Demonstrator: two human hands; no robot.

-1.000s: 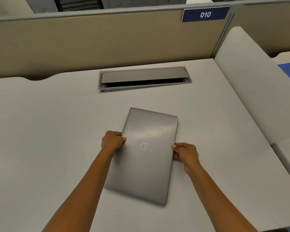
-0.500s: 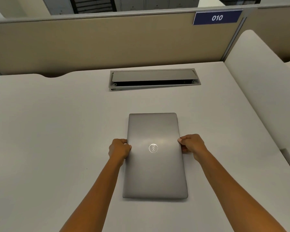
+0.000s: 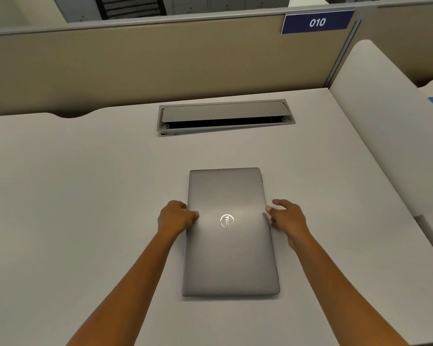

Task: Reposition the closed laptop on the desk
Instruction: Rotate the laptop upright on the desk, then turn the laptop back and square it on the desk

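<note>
A closed grey laptop (image 3: 229, 245) with a round silver logo lies flat on the white desk (image 3: 73, 208), its long sides running away from me and squared with the desk. My left hand (image 3: 175, 217) rests against the laptop's left edge, thumb on the lid. My right hand (image 3: 286, 218) is at the right edge with its fingers spread and loosened, the fingertips just touching or barely off the edge.
A grey cable hatch (image 3: 225, 117), its flap partly raised, is set into the desk beyond the laptop. A beige partition (image 3: 160, 61) with a blue "010" sign (image 3: 317, 22) bounds the back. A white side panel (image 3: 390, 126) rises along the right.
The laptop has turned from a tilted position to straight and now lies flat. My right hand has loosened its grip and opened its fingers; my left hand stays on the left edge.
</note>
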